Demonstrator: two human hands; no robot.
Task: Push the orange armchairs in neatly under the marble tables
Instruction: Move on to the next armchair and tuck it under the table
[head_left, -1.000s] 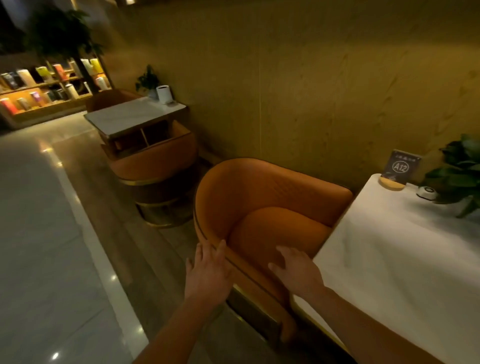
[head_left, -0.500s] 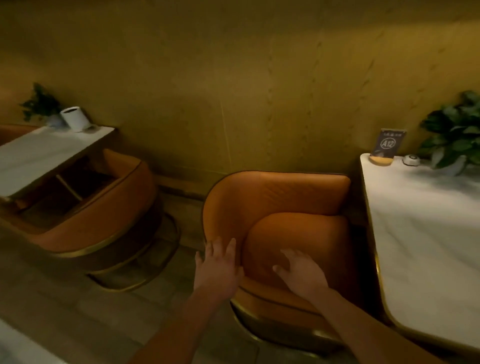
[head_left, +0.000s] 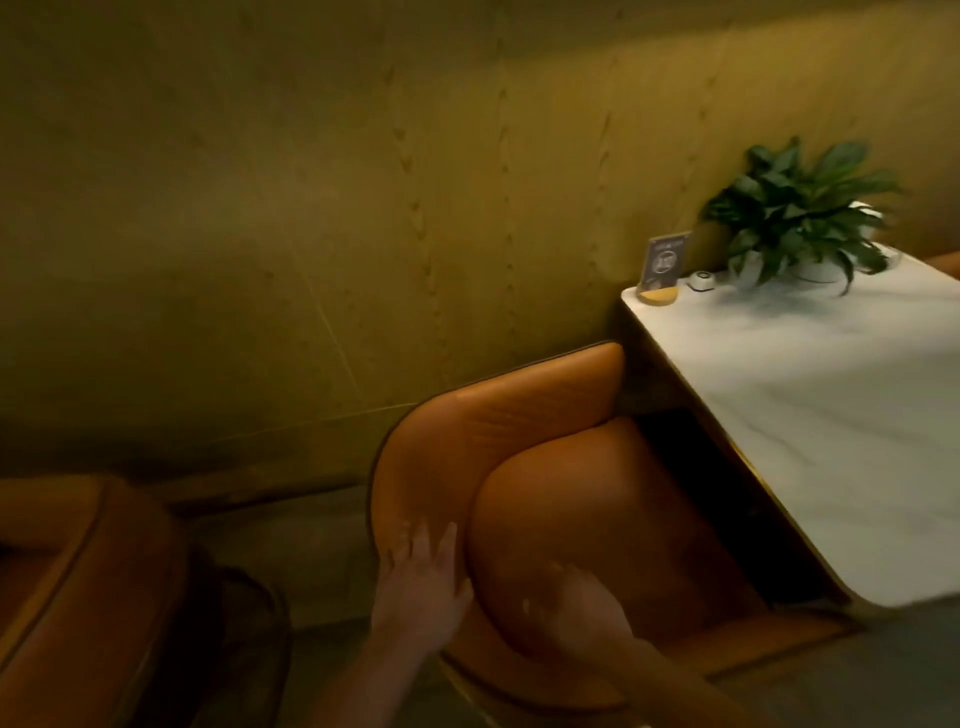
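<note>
An orange armchair (head_left: 524, 447) with a rounded back stands against the left side of a white marble table (head_left: 831, 415), its seat partly under the tabletop. My left hand (head_left: 421, 587) lies flat on the inner side of the chair's curved back, fingers spread. My right hand (head_left: 587, 608) presses flat on the seat cushion just to the right of it. Neither hand is closed around anything. The frame is blurred and tilted.
A second orange armchair (head_left: 78, 587) sits at the lower left. On the table's far end stand a potted plant (head_left: 800, 218), a number sign (head_left: 662, 265) and a small white button (head_left: 702, 281). A yellowish wood-panelled wall (head_left: 363, 208) runs behind.
The view has swung right and tilted. The chair now sits closer to the marble table, partly under its edge. Both hands stay flat on the chair.
</note>
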